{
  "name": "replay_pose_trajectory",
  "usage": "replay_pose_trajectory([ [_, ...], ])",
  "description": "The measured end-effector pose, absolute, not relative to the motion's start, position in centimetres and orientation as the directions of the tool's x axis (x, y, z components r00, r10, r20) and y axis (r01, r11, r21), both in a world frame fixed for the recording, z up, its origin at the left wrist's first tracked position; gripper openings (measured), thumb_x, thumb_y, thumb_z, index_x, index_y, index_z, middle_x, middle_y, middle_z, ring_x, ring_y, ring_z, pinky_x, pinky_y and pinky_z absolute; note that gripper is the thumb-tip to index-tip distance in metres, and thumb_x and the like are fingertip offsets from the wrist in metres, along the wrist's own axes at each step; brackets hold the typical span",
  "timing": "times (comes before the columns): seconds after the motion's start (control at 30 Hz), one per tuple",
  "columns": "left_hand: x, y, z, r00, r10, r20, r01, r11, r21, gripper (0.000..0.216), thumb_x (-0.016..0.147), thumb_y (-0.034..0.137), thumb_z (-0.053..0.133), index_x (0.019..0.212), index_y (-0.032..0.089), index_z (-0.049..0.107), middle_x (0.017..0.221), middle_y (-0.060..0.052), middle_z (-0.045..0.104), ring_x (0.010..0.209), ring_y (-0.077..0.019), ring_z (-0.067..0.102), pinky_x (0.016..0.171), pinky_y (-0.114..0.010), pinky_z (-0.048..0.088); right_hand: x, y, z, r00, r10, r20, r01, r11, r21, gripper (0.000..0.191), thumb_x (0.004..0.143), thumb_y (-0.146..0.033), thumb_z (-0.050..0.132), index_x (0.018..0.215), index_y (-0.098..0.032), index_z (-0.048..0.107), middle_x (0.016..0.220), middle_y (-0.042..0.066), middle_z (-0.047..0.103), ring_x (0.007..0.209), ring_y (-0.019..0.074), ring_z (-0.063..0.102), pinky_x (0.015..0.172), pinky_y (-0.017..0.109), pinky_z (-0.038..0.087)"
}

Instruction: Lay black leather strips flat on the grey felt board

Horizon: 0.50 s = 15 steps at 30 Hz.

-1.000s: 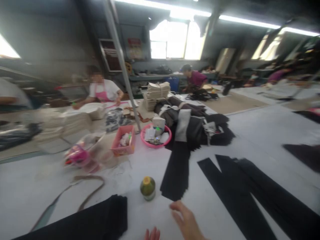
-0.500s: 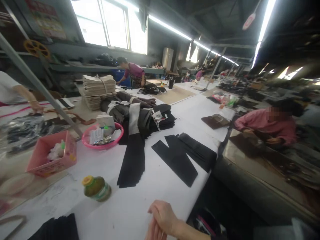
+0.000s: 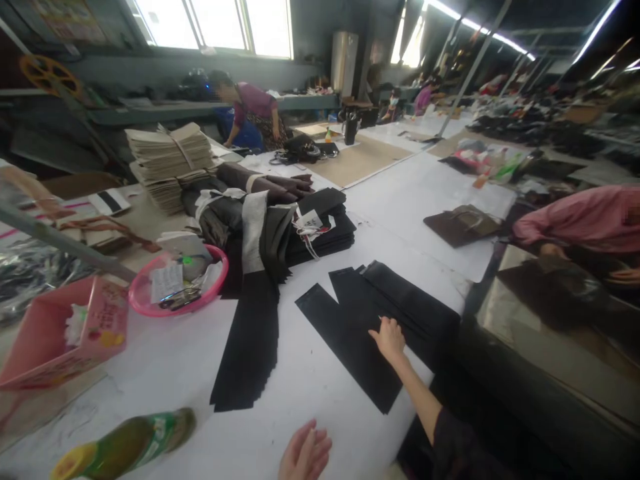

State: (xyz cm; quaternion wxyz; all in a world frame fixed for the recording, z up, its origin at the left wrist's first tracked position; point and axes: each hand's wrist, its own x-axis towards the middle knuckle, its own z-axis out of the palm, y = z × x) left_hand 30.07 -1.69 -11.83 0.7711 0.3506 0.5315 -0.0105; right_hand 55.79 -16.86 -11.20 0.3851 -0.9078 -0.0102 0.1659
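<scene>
My right hand (image 3: 389, 339) reaches out onto a fan of long black fabric strips (image 3: 360, 320) on the white table (image 3: 165, 367); its fingers curl down on the cloth. Whether they pinch a strip I cannot see. My left hand (image 3: 305, 453) lies flat on the table at the bottom edge, fingers stretched out, holding nothing. Another stack of black strips (image 3: 250, 340) lies to the left of the fan. A green bottle (image 3: 120, 445) lies on the table near the bottom left.
A pink bowl (image 3: 150, 303) and a pink box (image 3: 55, 353) hold small items at left. Folded dark fabric (image 3: 280, 220) and stacked paper bundles (image 3: 167, 157) sit behind. Co-workers in pink (image 3: 580, 220) and purple (image 3: 250, 107) work at nearby tables.
My view swung right and down. My right hand left my left hand near the table edge and reached forward onto the black strips. My left hand now lies flat.
</scene>
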Motion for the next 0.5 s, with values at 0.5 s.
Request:
replay_pose_trajectory([
  [0.5, 44.7, -1.2, -15.3, 0.495, 0.579, -0.648, 0.539, 0.381, 0.752, 0.045, 0.079, 0.028, 0.065, 0.117, 0.008, 0.052, 0.096, -0.014, 0.070, 0.089, -0.0226, 0.068, 0.079, -0.033, 0.052, 58.8, -16.8, -16.5, 0.889, 0.254, -0.381, -0.154, -0.617, -0.771, 0.027, 0.073, -0.043, 0.073, 0.083, -0.018, 0.066, 0.082, 0.006, 0.067, 0.085, 0.0264, 0.064, 0.076, 0.035, 0.049],
])
